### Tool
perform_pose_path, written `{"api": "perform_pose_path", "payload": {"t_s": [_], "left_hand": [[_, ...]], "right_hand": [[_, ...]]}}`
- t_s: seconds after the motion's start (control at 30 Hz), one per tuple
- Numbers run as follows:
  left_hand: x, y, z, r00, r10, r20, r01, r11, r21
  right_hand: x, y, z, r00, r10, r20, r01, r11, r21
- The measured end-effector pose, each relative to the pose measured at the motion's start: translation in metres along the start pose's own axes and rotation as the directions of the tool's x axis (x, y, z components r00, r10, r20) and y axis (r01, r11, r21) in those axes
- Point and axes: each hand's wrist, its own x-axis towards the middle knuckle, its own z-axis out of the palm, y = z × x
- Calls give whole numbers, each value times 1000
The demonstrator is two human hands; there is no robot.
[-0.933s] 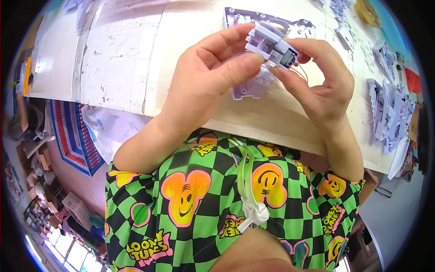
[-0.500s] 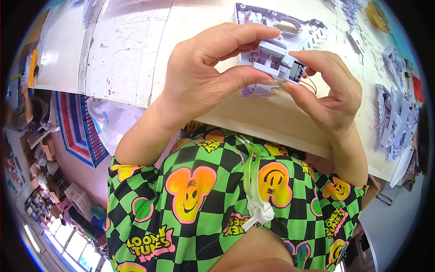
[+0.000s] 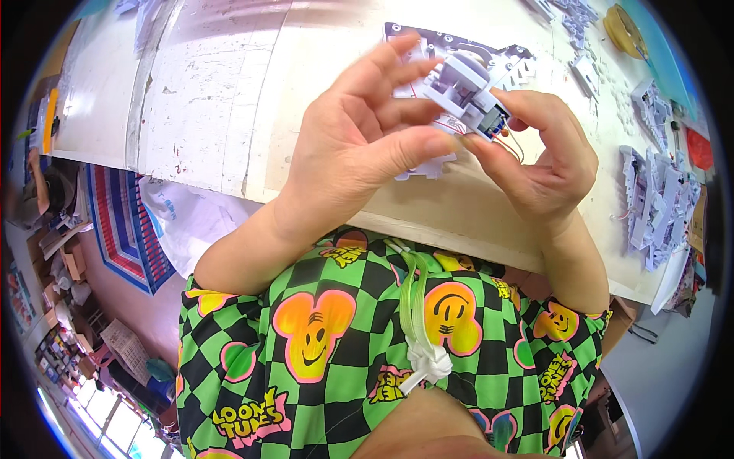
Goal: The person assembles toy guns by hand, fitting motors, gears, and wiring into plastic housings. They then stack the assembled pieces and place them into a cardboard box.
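A small white plastic assembly (image 3: 466,93) with a blue part and thin red wires is held above the table edge. My left hand (image 3: 359,149) grips its near side with thumb and fingers, the fingers partly spread over it. My right hand (image 3: 547,164) pinches its right end, by the blue part. Under the hands lies a flat white plastic part sheet (image 3: 459,47) on the table (image 3: 229,99), partly hidden by my fingers.
Several white plastic parts (image 3: 657,199) are piled at the table's right side, more (image 3: 573,23) lie at the far right by a yellow round object (image 3: 623,27). The white tabletop at left is scuffed. A striped rug (image 3: 122,222) lies on the floor at left.
Both hands have turned the white assembly slightly and lifted it a little farther over the table. My left fingers have spread more.
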Motion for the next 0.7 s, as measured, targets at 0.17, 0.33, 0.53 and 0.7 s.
{"api": "perform_pose_path", "payload": {"t_s": [0.17, 0.33, 0.53, 0.7], "left_hand": [[1, 4, -2, 961, -268, 65, 275, 954, -123], [0, 6, -4, 966, -251, 59, 258, 938, -232], [-3, 5, -1, 962, -261, 82, 272, 946, -177], [-5, 2, 2, 962, -259, 85, 269, 954, -133]], "right_hand": [[0, -2, -2, 997, -70, 13, 71, 992, -103], [13, -10, -18, 984, 5, 176, -4, 1000, -10], [25, -10, -15, 932, 35, 360, -122, 968, 221], [25, -3, -16, 925, -52, 377, -43, 970, 239]]}}
